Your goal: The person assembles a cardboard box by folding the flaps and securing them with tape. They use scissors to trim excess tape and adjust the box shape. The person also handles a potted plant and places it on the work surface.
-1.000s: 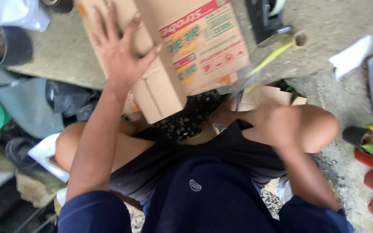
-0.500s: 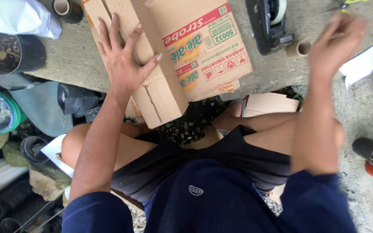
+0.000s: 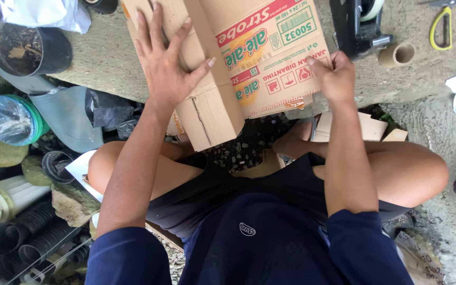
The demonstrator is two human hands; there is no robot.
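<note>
The cardboard box (image 3: 228,63) lies on the concrete slab (image 3: 101,58), its near corner hanging over the edge above the person's knees. Its flaps look folded shut but untaped, I'd judge. The left hand (image 3: 167,66) presses flat, fingers spread, on the box's left side; the right hand (image 3: 333,76) pinches the box's right edge. Right of the box stand a tape dispenser (image 3: 357,24) and an empty tape core (image 3: 397,54).

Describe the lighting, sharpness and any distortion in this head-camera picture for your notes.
Head view: soft, even daylight, no hard shadows or glare; the cardboard box and both hands, left hand and right hand, look sharp; the dark plant pot at the corner leans slightly from wide-angle stretch.
</note>
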